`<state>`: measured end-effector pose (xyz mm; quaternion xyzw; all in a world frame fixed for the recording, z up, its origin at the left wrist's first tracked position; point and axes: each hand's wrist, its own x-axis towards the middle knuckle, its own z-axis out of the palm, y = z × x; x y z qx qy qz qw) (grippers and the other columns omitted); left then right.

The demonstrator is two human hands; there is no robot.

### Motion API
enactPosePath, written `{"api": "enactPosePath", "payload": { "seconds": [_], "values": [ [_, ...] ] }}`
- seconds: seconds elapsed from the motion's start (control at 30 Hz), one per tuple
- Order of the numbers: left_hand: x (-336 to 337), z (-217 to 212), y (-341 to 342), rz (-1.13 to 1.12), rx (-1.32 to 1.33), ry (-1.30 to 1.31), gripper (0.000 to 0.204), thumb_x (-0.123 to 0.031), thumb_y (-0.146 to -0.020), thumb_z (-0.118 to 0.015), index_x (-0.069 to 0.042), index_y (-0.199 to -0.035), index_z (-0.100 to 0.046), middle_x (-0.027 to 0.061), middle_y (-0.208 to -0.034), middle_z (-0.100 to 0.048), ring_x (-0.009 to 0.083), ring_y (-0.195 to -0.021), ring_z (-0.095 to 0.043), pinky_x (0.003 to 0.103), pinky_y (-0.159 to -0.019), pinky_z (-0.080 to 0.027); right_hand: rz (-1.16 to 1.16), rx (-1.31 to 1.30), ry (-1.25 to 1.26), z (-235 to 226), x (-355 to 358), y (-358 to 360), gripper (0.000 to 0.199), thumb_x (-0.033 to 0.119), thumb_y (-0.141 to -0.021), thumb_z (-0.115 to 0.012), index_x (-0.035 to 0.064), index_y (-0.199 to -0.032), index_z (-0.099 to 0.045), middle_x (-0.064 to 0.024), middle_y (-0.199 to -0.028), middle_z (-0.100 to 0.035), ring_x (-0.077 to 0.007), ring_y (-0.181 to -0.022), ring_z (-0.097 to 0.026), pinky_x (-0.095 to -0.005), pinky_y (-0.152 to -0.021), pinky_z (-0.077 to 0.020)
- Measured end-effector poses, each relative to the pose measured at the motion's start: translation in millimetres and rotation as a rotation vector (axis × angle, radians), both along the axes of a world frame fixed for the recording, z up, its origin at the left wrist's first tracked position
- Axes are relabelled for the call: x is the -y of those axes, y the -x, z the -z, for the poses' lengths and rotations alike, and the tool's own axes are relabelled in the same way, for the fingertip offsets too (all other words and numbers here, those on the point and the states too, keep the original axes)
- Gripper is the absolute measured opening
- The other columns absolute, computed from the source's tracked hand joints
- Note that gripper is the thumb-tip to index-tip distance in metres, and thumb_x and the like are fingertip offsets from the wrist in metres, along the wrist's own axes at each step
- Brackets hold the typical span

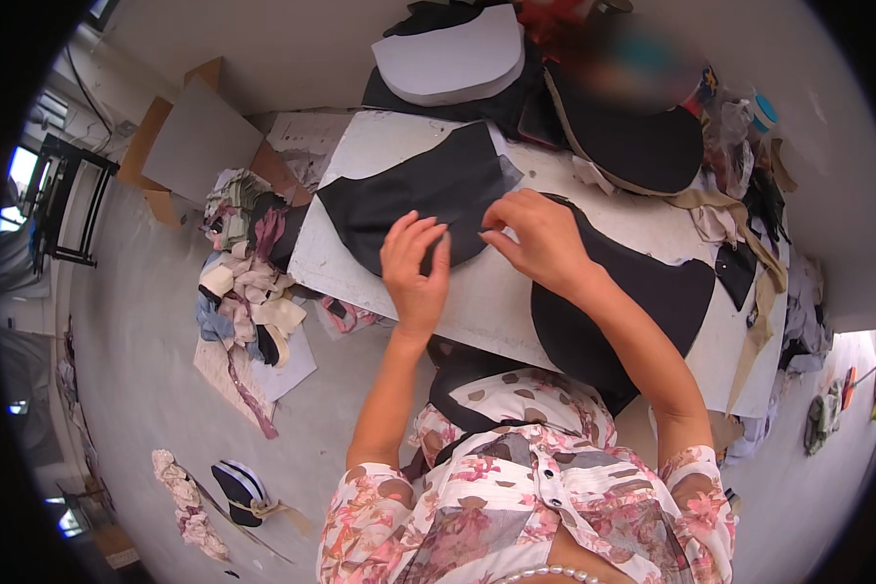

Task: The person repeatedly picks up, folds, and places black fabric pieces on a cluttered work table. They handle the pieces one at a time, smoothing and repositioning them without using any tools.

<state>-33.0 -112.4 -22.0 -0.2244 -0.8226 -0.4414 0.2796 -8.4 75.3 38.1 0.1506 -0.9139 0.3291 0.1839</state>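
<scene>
A curved black fabric piece (389, 200) lies on the white tabletop (350, 146), with a sheer grey strip (509, 173) showing at its right edge. My left hand (415, 273) rests over the near edge of this piece, open, its fingers bent and the thumb apart from them. Thumb and forefinger of my right hand (537, 238) come together in a pinch at the right edge of the same piece; the fingertips hide most of what is between them. Below my right forearm lies a second black fabric piece (642, 311).
At the table's back sits a stack of white curved panels (447, 63) on black cloth. A black piece with beige edging (633, 146) lies back right, near a beige strip (764, 321). Fabric scraps (248, 302) and a cardboard box (199, 136) stand left, a tied black-and-white bundle (240, 490) on the floor.
</scene>
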Motion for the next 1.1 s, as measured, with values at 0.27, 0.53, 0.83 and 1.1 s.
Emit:
{"api": "enactPosePath", "payload": {
  "seconds": [0.27,0.53,0.83,1.1],
  "values": [
    [68,3,79,-0.435,0.256,0.298,0.045,-0.036,-0.075,-0.078,-0.006,-0.108,-0.067,0.0088,-0.103,-0.064,0.0277,-0.107,-0.053,0.042,-0.091,-0.041,0.080,0.149,-0.275,47,67,73,0.030,0.028,-0.072,-0.078,0.0050,-0.086,-0.066,-0.0095,-0.085,-0.062,-0.0290,-0.089,-0.058,-0.0415,-0.073,-0.0459],
    [68,-10,109,-0.117,0.456,0.180,0.033,-0.027,-0.070,-0.084,-0.002,-0.084,-0.067,0.0019,-0.077,-0.064,0.0131,-0.075,-0.058,0.028,-0.070,-0.046,0.018,0.062,-0.238,66,62,78,0.020,0.015,-0.071,-0.075,0.0083,-0.088,-0.066,-0.0090,-0.090,-0.061,-0.0288,-0.092,-0.056,-0.0419,-0.073,-0.0452],
    [94,-69,58,0.163,0.252,-0.281,0.015,-0.003,-0.079,-0.076,0.001,-0.091,-0.069,0.0001,-0.084,-0.062,0.0074,-0.077,-0.056,0.021,-0.073,-0.044,0.106,-0.167,-0.106,42,23,82,0.009,0.006,-0.073,-0.070,0.0085,-0.080,-0.066,-0.0064,-0.082,-0.062,-0.0264,-0.086,-0.058,-0.0402,-0.071,-0.0456],
    [83,-119,25,0.131,0.156,-0.525,0.011,-0.008,-0.091,-0.068,0.001,-0.096,-0.063,0.0072,-0.083,-0.070,0.0092,-0.069,-0.063,0.019,-0.062,-0.046,0.012,0.104,0.358,-12,-41,40,0.015,0.001,-0.078,-0.068,0.0061,-0.092,-0.067,-0.0084,-0.088,-0.068,-0.0190,-0.081,-0.065,-0.0293,-0.070,-0.0495]
  ]
}}
